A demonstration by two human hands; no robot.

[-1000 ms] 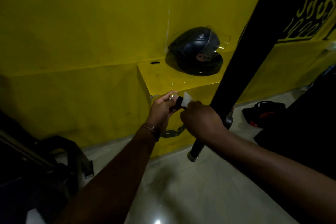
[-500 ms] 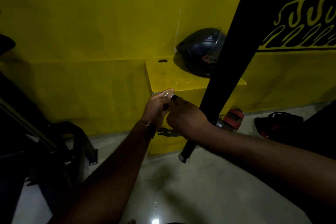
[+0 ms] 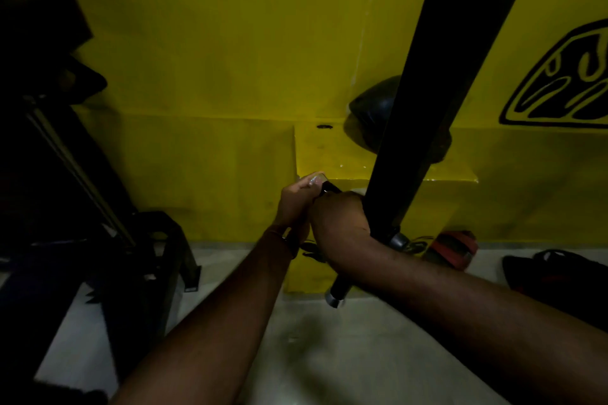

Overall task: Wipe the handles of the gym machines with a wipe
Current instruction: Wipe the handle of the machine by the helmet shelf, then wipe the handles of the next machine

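- Both hands are bunched together on one short black handle [image 3: 330, 188] that sticks out sideways from the machine, right in front of the yellow ledge [image 3: 332, 154].
- Left hand [image 3: 296, 199] is wrapped round the outer end of the handle — something pale and shiny shows at its fingertips, but too dim to tell if that's the wipe or the handle's end cap.
- Right hand [image 3: 339, 220] is clenched over the inner part of the handle, touching the left one. The wipe itself I can't actually make out, so my guess is it's tucked under that hand.
- Progress-wise: looks like mid-wipe on this one handle, nothing more.
- Left to do, I'd say: the long black bar [image 3: 339, 291] with the metal tip poking out under the right forearm, plus the dark machine [image 3: 65, 174] off to the left.
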